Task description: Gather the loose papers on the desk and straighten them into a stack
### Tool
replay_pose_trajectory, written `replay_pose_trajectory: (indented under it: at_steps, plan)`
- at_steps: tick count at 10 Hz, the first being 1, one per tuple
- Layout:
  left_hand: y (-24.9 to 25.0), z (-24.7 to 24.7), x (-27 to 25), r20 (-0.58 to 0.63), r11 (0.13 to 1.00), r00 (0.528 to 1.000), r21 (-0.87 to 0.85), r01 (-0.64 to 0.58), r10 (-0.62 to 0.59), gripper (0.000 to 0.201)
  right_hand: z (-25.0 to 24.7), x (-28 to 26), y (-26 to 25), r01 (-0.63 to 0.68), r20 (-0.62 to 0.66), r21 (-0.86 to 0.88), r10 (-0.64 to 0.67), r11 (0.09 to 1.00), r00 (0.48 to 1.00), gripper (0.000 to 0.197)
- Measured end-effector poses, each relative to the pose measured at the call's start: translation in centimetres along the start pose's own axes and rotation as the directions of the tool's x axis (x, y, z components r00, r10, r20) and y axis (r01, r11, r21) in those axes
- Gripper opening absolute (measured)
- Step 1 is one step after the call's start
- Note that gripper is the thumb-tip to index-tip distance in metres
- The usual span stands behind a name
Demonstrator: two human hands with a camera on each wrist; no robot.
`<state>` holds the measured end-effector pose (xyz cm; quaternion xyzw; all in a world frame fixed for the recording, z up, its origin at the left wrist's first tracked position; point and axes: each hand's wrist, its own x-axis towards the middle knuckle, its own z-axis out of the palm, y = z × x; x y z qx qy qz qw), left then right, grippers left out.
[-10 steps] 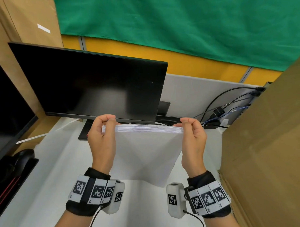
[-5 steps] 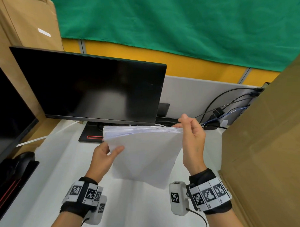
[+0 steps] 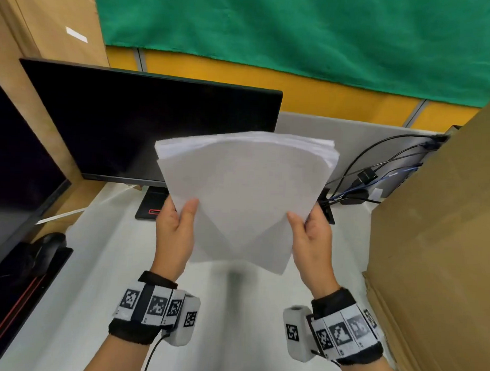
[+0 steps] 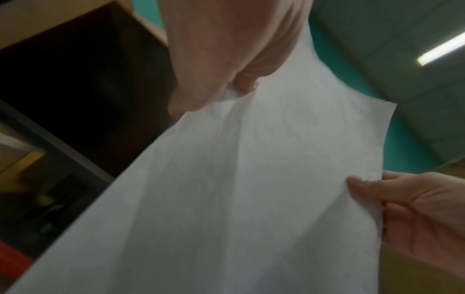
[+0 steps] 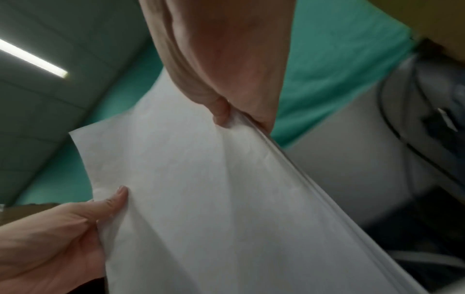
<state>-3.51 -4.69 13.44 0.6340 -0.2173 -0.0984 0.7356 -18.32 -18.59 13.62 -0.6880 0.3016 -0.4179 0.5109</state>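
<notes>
White bench (image 3: 102, 263), monitor (image 3: 146, 126) and green curtain (image 3: 299, 34) behind. Left hand (image 3: 175, 227) and right hand (image 3: 313, 237) pinch the papers (image 3: 243, 191); wrist views show a ceiling light (image 4: 440, 49).

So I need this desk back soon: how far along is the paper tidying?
Gathering looks done: the papers are one bundle off the desk, with no loose sheets in view. In hand: the left hand and right hand grip its sides. Left: its top edges are fanned, so squaring and setting down remain.
</notes>
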Motion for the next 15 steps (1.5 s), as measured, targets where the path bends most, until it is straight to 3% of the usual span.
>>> replay_pose_trajectory:
  at_steps: [1,2,3,4,5,6,7,8,9,10,11,12,13,14,15]
  plan:
    - [1.5,-0.2,-0.2,0.015,0.993,0.994,-0.038,-0.112,0.112,0.032,-0.7,-0.1,-1.7,0.091,-0.018,0.064,-0.09,0.994,0.996,0.031]
    - [-1.0,-0.5,-1.1,0.055,0.998,0.996,0.008,-0.068,0.068,0.033,-0.4,-1.2,1.4,0.006,-0.006,0.066,-0.005,0.998,1.0,0.031]
    - [-6.0,-1.2,-2.3,0.102,0.991,0.989,0.097,0.096,-0.105,0.033,0.1,-3.4,6.0,-0.166,0.072,-0.006,0.166,0.986,0.983,0.034]
    - [-9.1,-1.4,-3.0,0.105,0.975,0.978,0.151,0.164,-0.181,0.033,0.3,-4.6,8.4,-0.252,0.098,-0.057,0.256,0.966,0.962,0.036]
    - [-9.8,-1.2,-2.8,0.08,0.968,0.977,0.174,0.181,-0.197,0.031,0.4,-4.5,9.4,-0.256,0.041,-0.105,0.261,0.961,0.964,0.023]
    - [-8.5,-1.1,-2.1,0.034,0.961,0.988,0.238,0.138,-0.15,0.021,0.4,-3.4,9.8,-0.211,0.007,-0.15,0.215,0.966,0.977,0.01]
    - [-6.3,-3.2,-0.4,-0.01,0.925,0.999,0.377,0.053,-0.053,0.019,1.3,-2.0,9.4,-0.211,0.091,-0.148,0.226,0.966,0.97,0.018]
    - [-6.1,-7.9,1.7,0.03,0.788,0.986,0.605,0.113,-0.165,0.016,4.3,-1.6,9.8,-0.325,0.235,-0.172,0.359,0.93,0.903,0.018]
    - [-8.5,-13.3,2.9,-0.003,0.601,0.902,0.744,0.291,-0.433,0.03,9.5,-3.1,11.6,-0.453,0.376,-0.262,0.522,0.852,0.765,0.016]
    - [-11.5,-17.7,3.0,-0.086,0.442,0.81,0.802,0.401,-0.58,0.047,14.7,-5.4,13.5,-0.507,0.435,-0.347,0.614,0.789,0.658,0.012]
    - [-13.2,-20.4,3.3,-0.185,0.343,0.787,0.824,0.451,-0.589,0.046,18.5,-7.2,14.6,-0.596,0.46,-0.358,0.691,0.719,0.557,0.02]
    - [-13.7,-21.3,4.0,-0.228,0.287,0.802,0.851,0.44,-0.553,0.039,20.6,-8.0,14.4,-0.635,0.441,-0.398,0.745,0.662,0.5,0.015]
    - [-13.9,-21.3,4.4,-0.22,0.23,0.787,0.88,0.415,-0.577,0.04,21.5,-8.0,14.2,-0.636,0.424,-0.471,0.789,0.611,0.445,0.017]
    - [-14.4,-21.3,4.7,-0.225,0.198,0.771,0.89,0.412,-0.595,0.046,21.9,-7.9,14.1,-0.637,0.432,-0.504,0.809,0.583,0.399,0.028]
    - [-14.7,-22.0,4.7,-0.273,0.108,0.797,0.916,0.387,-0.538,0.058,20.7,-6.7,13.4,-0.541,0.44,-0.607,0.813,0.582,0.381,0.038]
